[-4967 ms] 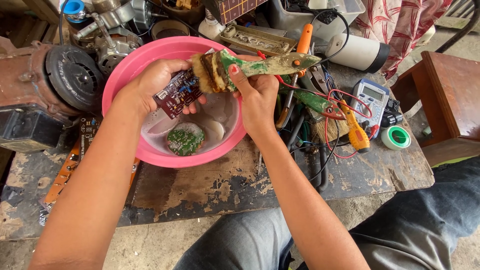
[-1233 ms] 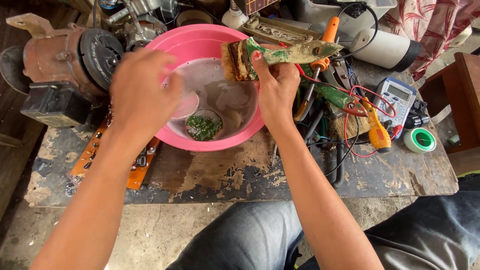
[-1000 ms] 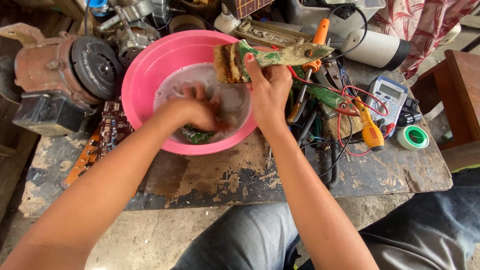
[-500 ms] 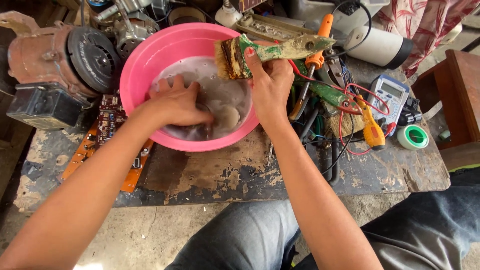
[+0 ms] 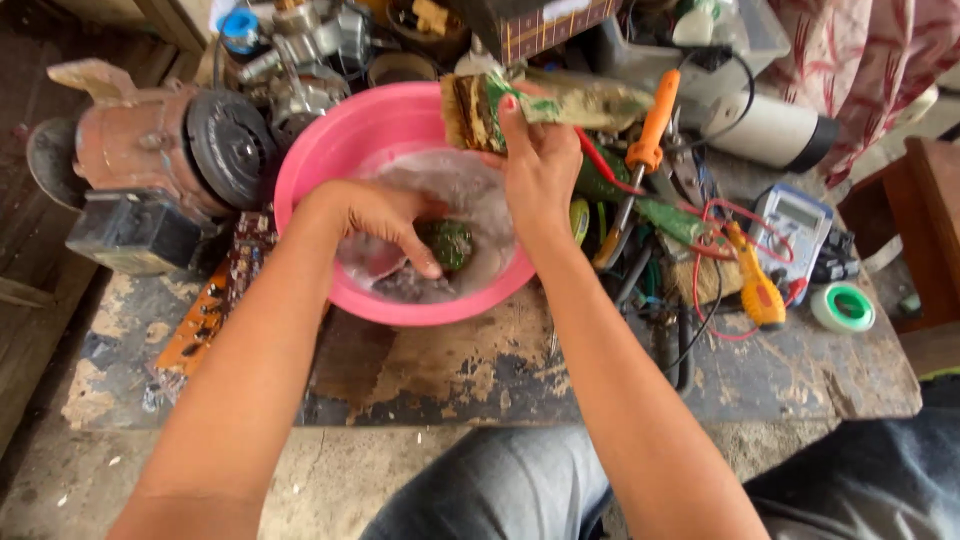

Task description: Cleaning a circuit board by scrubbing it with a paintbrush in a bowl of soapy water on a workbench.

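A pink plastic basin (image 5: 330,150) with cloudy water stands on a worn workbench. My left hand (image 5: 375,215) reaches down into the basin, fingers curled at a small green circuit board (image 5: 448,243) lying in the water; whether it grips the board I cannot tell. My right hand (image 5: 538,165) hovers over the basin's right rim and is shut on a worn paintbrush (image 5: 540,105) with dirty bristles pointing left and a paint-stained handle pointing right.
An old rusty motor (image 5: 165,160) sits left of the basin. An orange circuit board (image 5: 215,310) lies at the bench's left. To the right lie an orange-handled screwdriver (image 5: 645,150), a multimeter (image 5: 790,225) with red leads, and a tape roll (image 5: 843,307).
My left hand went from holding a small board above the basin to dipping into the water. The green board now shows beside its fingers. My right hand kept the brush over the rim.
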